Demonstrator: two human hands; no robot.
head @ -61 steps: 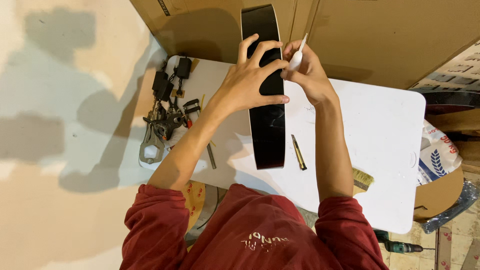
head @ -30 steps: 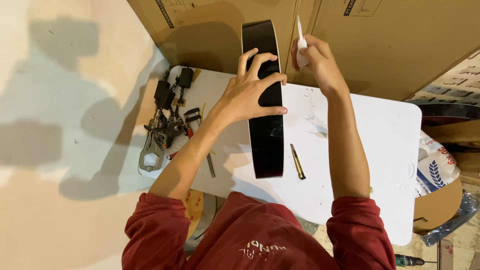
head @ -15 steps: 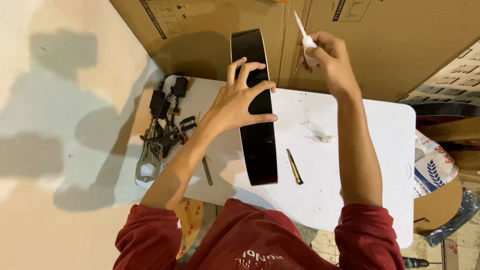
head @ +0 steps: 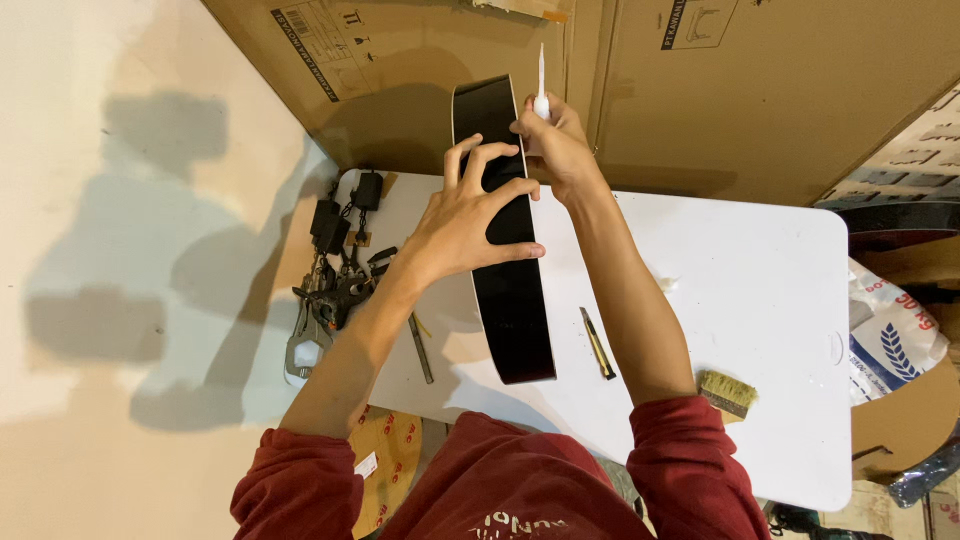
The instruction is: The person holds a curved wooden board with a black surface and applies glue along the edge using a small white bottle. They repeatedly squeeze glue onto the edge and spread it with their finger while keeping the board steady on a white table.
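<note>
A long glossy black curved panel [head: 510,300] stands on edge on the white table [head: 740,300], reaching from near me toward the cardboard at the back. My left hand [head: 468,222] presses flat on its upper side with fingers spread. My right hand [head: 556,146] grips a small white tube with a long thin nozzle [head: 541,85], pointing up, beside the panel's far end.
A pile of dark metal clamps [head: 335,270] lies at the table's left end. A thin metal tool [head: 420,348] and a slim chisel-like tool [head: 598,343] flank the panel. A small brush [head: 727,392] lies by my right elbow. Big cardboard boxes [head: 720,90] stand behind.
My right hand has lifted the white tube off the panel's far end, swung out to the right, then come back beside the panel. My left hand stays pressed on the panel.
</note>
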